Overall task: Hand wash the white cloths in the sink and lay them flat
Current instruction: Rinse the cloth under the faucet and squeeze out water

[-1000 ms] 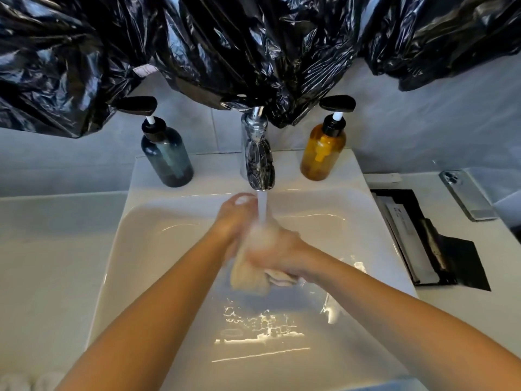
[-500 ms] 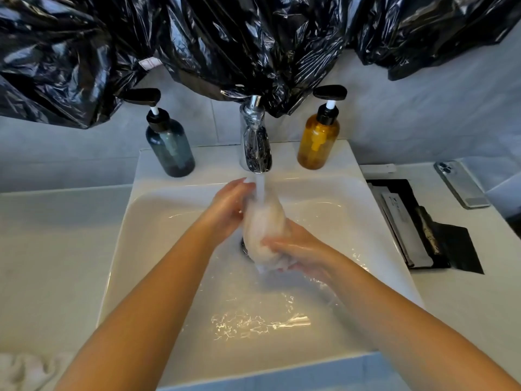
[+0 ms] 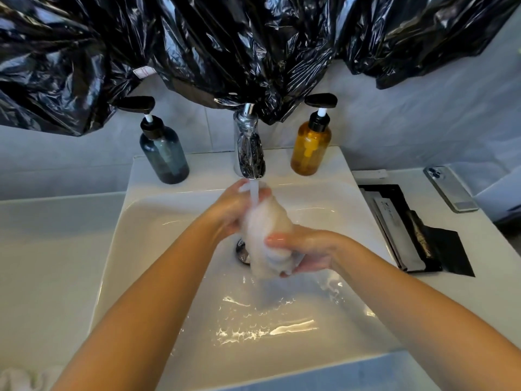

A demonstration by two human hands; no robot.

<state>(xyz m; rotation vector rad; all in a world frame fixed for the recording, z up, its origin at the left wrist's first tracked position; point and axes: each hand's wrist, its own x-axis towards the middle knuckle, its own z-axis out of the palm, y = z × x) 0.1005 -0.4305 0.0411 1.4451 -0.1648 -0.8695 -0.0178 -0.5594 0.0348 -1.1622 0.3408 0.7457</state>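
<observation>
A wet, bunched white cloth (image 3: 265, 230) hangs upright over the white sink (image 3: 146, 249), under the water running from the chrome tap (image 3: 249, 148). My left hand (image 3: 234, 206) holds the cloth's upper left side, its fingers curled behind the cloth by the stream. My right hand (image 3: 306, 251) grips the cloth's lower part from the right, thumb across the front. The drain (image 3: 242, 251) shows just left of the cloth. Another white cloth (image 3: 19, 378) lies crumpled at the bottom left corner on the counter.
A dark blue pump bottle (image 3: 165, 153) stands left of the tap, an amber pump bottle (image 3: 311, 145) to its right. A black tray with packets (image 3: 408, 238) and a phone (image 3: 451, 189) lie on the right counter. Black plastic sheeting (image 3: 225, 52) hangs above.
The cloth has risen from low in the basin and now stands upright under the stream. My right hand slid down to its lower end and my left hand moved up beside the tap.
</observation>
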